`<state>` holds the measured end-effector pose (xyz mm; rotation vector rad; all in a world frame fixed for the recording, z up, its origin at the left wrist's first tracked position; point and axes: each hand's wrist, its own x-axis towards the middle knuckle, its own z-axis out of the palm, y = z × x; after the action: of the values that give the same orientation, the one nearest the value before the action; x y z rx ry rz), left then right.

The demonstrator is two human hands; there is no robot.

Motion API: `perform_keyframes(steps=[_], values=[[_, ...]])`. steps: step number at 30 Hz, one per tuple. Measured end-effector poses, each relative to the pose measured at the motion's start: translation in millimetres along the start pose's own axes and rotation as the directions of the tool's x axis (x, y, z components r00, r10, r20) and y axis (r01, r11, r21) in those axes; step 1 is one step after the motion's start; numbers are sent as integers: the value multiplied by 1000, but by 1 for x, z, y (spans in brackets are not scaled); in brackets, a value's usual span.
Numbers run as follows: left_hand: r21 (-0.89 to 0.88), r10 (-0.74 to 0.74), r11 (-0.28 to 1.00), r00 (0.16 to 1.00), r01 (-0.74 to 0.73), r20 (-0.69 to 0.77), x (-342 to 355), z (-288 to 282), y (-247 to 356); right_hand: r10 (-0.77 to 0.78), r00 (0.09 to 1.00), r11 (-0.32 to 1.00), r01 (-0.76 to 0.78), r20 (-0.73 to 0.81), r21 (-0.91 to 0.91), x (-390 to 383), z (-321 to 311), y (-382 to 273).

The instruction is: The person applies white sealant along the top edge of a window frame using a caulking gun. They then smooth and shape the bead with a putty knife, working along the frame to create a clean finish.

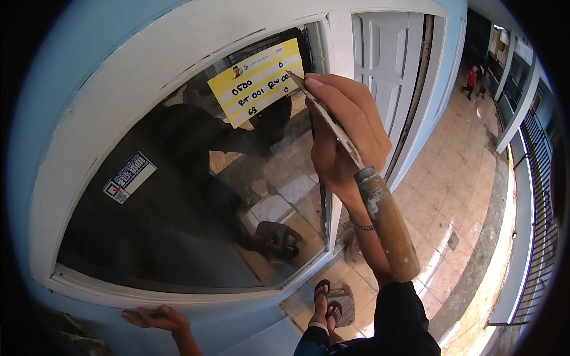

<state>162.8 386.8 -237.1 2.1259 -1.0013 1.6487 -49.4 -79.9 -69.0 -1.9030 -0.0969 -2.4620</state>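
My right hand (351,121) grips a putty knife (389,219) by its blade, fingers closed around the metal. Its worn wooden handle, smeared with pale paint, points back toward me. The thin blade's tip lies over the right edge of a yellow and white sticker (246,89) on the dark window glass (172,237); whether it touches cannot be made out. Black handwriting covers the sticker. Low at the left, my left hand (157,320) rests by the underside of the white window frame (148,295), fingers spread, holding nothing.
A smaller blue and white sticker (130,176) is on the glass at left. Right of the window stands a white panelled door (389,65). A tiled walkway (439,207) runs along a dark railing (537,196); two people (475,82) are far down it.
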Motion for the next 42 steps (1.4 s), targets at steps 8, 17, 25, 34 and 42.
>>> perform_keyframes(steps=[8, 17, 25, 34, 42], values=[[73, 18, 997, 998, -13, -56, 2, 7, 1, -389, 916, 908, 363, -99, -211, 11, 47, 35], [62, 16, 998, 998, -12, -61, -2, 9, -2, -416, 906, 871, 371, -82, -322, 13, 55, 35], [82, 24, 997, 997, -18, -73, -3, 8, -3, -408, 900, 876, 339, -155, -343, 15, 57, 38], [75, 26, 997, 997, -21, -66, 2, 7, 2, -386, 918, 882, 337, -94, -328, 15, 52, 33], [172, 117, 979, 992, -106, -54, 9, 8, 4, -274, 937, 918, 187, -218, -351, 10, 61, 31]])
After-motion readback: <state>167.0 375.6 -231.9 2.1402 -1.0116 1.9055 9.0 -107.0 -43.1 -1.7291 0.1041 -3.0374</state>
